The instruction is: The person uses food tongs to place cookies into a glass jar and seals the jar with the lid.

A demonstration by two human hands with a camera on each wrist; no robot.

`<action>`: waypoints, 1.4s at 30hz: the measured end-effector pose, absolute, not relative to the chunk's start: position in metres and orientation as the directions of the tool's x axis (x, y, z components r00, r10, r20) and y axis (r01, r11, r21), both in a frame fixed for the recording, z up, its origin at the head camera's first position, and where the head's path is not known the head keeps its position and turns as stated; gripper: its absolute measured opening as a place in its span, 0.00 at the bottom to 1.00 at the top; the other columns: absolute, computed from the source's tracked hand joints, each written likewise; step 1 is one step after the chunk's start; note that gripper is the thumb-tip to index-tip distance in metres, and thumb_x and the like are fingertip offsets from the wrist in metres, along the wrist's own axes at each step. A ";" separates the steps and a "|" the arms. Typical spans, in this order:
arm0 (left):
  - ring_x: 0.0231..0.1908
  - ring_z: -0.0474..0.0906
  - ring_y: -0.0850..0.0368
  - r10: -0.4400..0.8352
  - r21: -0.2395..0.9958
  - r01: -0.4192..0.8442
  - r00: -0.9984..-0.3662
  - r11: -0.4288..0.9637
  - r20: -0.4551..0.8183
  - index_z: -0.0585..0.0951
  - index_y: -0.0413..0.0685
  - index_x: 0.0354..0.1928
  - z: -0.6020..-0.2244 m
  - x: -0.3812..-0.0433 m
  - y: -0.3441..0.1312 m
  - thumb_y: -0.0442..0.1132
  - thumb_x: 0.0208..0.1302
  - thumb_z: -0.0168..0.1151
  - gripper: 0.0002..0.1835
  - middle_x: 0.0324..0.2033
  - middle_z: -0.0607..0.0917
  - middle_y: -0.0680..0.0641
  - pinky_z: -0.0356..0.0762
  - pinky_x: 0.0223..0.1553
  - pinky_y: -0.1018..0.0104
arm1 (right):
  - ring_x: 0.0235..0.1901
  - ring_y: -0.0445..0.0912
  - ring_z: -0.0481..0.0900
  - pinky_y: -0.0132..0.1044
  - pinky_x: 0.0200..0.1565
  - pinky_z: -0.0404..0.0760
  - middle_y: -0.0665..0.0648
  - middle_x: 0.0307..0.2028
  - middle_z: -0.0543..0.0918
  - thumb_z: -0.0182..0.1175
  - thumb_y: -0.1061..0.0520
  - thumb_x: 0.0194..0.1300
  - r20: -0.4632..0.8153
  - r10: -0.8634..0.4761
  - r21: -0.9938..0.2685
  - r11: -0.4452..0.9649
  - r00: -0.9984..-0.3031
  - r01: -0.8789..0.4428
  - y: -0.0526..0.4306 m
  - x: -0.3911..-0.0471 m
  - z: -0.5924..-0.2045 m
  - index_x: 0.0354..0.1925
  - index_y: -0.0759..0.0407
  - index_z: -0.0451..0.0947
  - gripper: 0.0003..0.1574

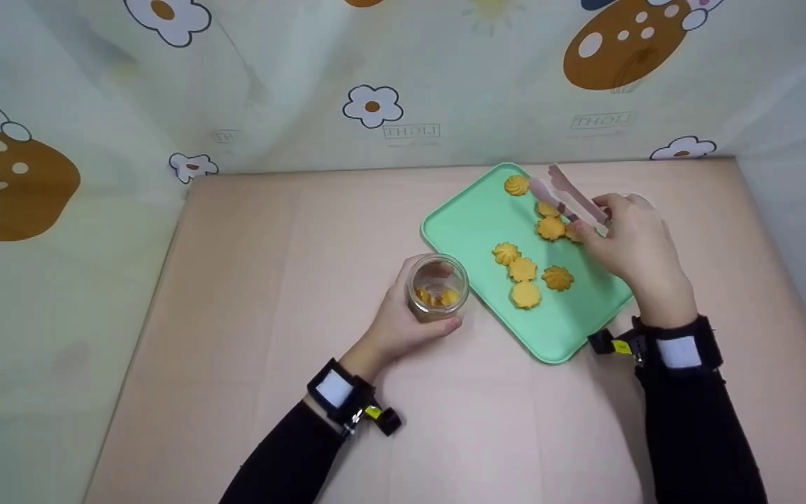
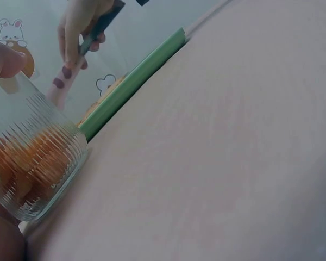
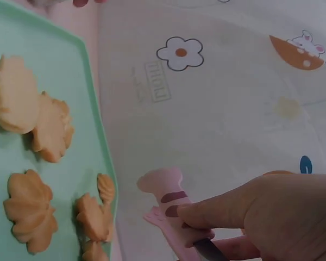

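Observation:
My left hand [image 1: 396, 323] grips a clear glass jar [image 1: 438, 312] beside the near left edge of a green tray [image 1: 469, 227]. Through the jar's ribbed side, several golden cookies [image 2: 30, 160] show at the bottom. My right hand [image 1: 642, 253] holds pink tongs [image 3: 171, 204] over the far right part of the tray, thumb pressed along one arm. The tongs' two tips stand apart with nothing between them, close to a cluster of flower-shaped cookies [image 1: 550, 228]. Part of that cluster is hidden behind the tongs and fingers.
More cookies lie on the tray: a short row [image 1: 522, 269] in the middle, a single cookie [image 1: 557, 278] to its right, and another cookie [image 1: 516, 185] at the far corner. A pale pink cloth [image 1: 291, 280] covers the table. Behind it hangs a printed curtain [image 1: 291, 91].

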State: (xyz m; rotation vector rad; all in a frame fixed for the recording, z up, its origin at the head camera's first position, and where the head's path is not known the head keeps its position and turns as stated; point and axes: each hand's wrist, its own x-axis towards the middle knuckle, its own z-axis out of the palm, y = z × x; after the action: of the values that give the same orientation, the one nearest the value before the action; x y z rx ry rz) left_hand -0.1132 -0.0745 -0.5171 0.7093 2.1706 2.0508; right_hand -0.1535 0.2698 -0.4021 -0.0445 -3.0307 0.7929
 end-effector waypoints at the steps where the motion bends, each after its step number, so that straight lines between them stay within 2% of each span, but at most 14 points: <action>1: 0.68 0.76 0.50 0.375 0.961 0.277 -0.891 0.003 0.256 0.71 0.49 0.74 -0.517 -0.113 -0.075 0.41 0.54 0.86 0.47 0.65 0.81 0.49 0.70 0.75 0.48 | 0.51 0.68 0.77 0.67 0.52 0.77 0.77 0.57 0.80 0.67 0.47 0.75 -0.011 0.038 -0.481 0.876 -0.999 0.038 0.271 -0.155 -0.404 0.67 0.74 0.77 0.37; 5: 0.68 0.77 0.50 0.375 0.961 0.278 -0.891 -0.001 0.258 0.71 0.49 0.74 -0.517 -0.113 -0.075 0.41 0.53 0.86 0.47 0.65 0.81 0.49 0.71 0.74 0.47 | 0.48 0.69 0.77 0.66 0.48 0.78 0.78 0.55 0.79 0.67 0.47 0.76 -0.047 0.052 -0.442 0.894 -0.998 0.067 0.275 -0.155 -0.407 0.67 0.75 0.76 0.38; 10: 0.68 0.77 0.51 0.379 0.959 0.282 -0.888 0.006 0.259 0.71 0.50 0.75 -0.517 -0.113 -0.075 0.41 0.53 0.86 0.48 0.65 0.82 0.49 0.71 0.74 0.48 | 0.44 0.68 0.79 0.63 0.44 0.80 0.76 0.49 0.81 0.66 0.46 0.76 -0.115 0.048 -0.427 0.899 -0.992 0.093 0.275 -0.153 -0.404 0.66 0.75 0.76 0.37; 20: 0.68 0.77 0.48 0.375 0.959 0.283 -0.888 -0.011 0.266 0.71 0.47 0.74 -0.518 -0.113 -0.076 0.39 0.51 0.86 0.49 0.65 0.82 0.48 0.70 0.75 0.46 | 0.47 0.68 0.80 0.63 0.47 0.83 0.78 0.52 0.82 0.65 0.46 0.77 -0.199 0.050 -0.430 0.893 -0.979 0.132 0.273 -0.153 -0.403 0.68 0.76 0.74 0.39; 28: 0.68 0.77 0.50 0.377 0.954 0.298 -0.885 0.011 0.272 0.70 0.48 0.75 -0.517 -0.113 -0.074 0.42 0.53 0.86 0.48 0.66 0.81 0.49 0.71 0.75 0.49 | 0.44 0.63 0.79 0.57 0.44 0.82 0.75 0.52 0.83 0.67 0.47 0.75 -0.212 -0.050 -0.462 0.885 -0.976 0.055 0.267 -0.153 -0.405 0.66 0.76 0.76 0.37; 42: 0.68 0.78 0.54 0.380 0.953 0.302 -0.884 0.017 0.273 0.70 0.49 0.75 -0.517 -0.114 -0.075 0.44 0.53 0.85 0.48 0.65 0.82 0.50 0.71 0.75 0.52 | 0.44 0.62 0.80 0.55 0.43 0.83 0.74 0.50 0.83 0.66 0.44 0.76 -0.204 -0.061 -0.499 0.865 -0.977 0.050 0.268 -0.153 -0.404 0.67 0.76 0.76 0.40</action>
State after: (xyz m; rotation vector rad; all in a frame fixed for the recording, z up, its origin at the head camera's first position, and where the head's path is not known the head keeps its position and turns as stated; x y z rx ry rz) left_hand -0.1137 -0.0746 -0.5169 0.7379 2.1971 2.0313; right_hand -0.1532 0.2679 -0.4042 0.0096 -3.2393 0.8759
